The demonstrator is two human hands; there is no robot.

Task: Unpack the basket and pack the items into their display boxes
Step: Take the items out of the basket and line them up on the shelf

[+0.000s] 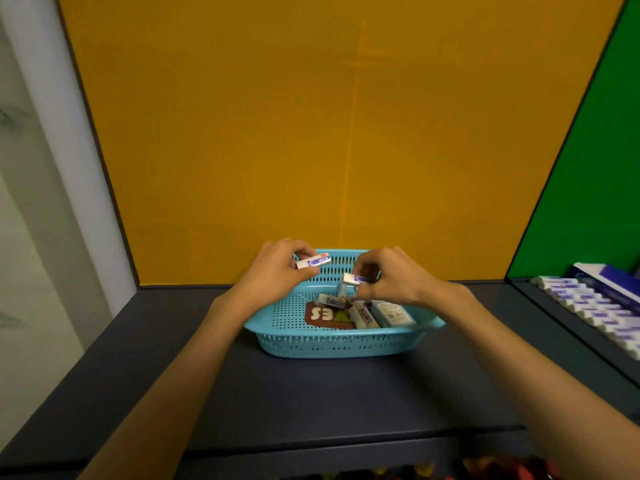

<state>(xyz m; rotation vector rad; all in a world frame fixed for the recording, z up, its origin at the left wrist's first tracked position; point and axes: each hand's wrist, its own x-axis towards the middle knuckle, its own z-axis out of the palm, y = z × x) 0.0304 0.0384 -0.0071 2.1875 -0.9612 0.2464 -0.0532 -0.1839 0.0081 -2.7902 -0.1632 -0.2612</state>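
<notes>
At the very bottom edge lies a blurred strip of red and yellow shapes (450, 472), too indistinct to identify. Beyond it stretches the dark table (311, 403), with both bare forearms reaching forward across it. In the middle of the table stands the basket (332, 342), a turquoise perforated plastic tray with low walls. On its floor lies a brown card (323, 315) with pale letters, and over the right part of that floor a loose heap of erasers (363, 313) in white and blue sleeves, touching and overlapping one another, with a larger pale box (393, 313) against their right side. Above the heap the right hand (391, 277) hovers with fingers curled, pinching one eraser (355, 279) at its tips; another small piece seems to hang just under it, though whether it is held cannot be told. The left hand (277, 266) is over the basket's far left corner, thumb and fingers pinched on a second eraser (313, 262), held roughly level above the rim. At the right, on a separate surface beside the table, a display box (588, 306) holds a long row of like erasers set side by side, well apart from the basket. Behind everything rises an orange wall (311, 133), with a green panel (595, 168) at the right.
</notes>
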